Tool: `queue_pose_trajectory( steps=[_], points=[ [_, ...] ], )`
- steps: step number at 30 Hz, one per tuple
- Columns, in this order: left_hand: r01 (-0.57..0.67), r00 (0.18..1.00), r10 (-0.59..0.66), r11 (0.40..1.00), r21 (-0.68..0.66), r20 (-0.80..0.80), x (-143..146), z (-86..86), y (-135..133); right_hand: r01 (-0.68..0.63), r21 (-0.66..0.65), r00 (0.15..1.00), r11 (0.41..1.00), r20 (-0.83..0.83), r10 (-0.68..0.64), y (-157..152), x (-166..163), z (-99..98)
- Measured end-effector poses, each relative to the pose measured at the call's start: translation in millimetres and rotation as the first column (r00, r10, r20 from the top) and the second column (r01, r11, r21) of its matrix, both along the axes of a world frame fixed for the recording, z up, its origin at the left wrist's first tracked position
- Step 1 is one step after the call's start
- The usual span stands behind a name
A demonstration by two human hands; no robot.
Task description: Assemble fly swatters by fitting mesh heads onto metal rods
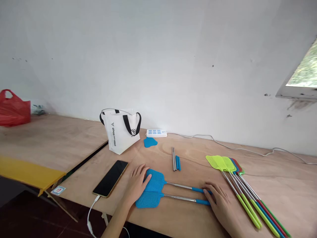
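Two blue fly swatters lie side by side on the plywood table, heads to the left, metal shafts running right to blue grips. My left hand rests flat on the edge of their mesh heads, fingers spread, open. At their grip ends, my right hand lies with its fingers stretched out and touching the blue handles. A bundle of finished swatters in green, blue and red lies just right of my right hand.
A black phone on a white cable lies left of my left hand. Behind stand a white tote bag, a loose blue swatter head, spare rods and blue grips, and a power strip. A red bag sits far left.
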State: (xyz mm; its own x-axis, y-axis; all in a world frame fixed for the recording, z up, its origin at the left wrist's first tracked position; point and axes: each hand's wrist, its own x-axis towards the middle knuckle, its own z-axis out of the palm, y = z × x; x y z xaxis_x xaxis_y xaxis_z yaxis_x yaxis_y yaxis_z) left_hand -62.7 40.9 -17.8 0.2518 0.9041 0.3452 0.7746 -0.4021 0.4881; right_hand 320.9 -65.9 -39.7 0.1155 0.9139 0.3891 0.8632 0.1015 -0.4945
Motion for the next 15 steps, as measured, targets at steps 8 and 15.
queue_pose_trajectory(
  steps=[8,15],
  points=[
    [-0.025,1.0,0.024,0.998,-0.062,-0.009,-1.3,0.5,-3.0,0.014,0.022,1.0,1.0,0.021,-0.014,1.3,8.9,-11.8],
    [-0.029,0.999,0.028,0.999,-0.027,-0.022,-6.6,-23.6,4.4,-0.011,-0.037,1.0,0.999,0.007,0.011,-0.4,19.2,-8.8]
  ],
)
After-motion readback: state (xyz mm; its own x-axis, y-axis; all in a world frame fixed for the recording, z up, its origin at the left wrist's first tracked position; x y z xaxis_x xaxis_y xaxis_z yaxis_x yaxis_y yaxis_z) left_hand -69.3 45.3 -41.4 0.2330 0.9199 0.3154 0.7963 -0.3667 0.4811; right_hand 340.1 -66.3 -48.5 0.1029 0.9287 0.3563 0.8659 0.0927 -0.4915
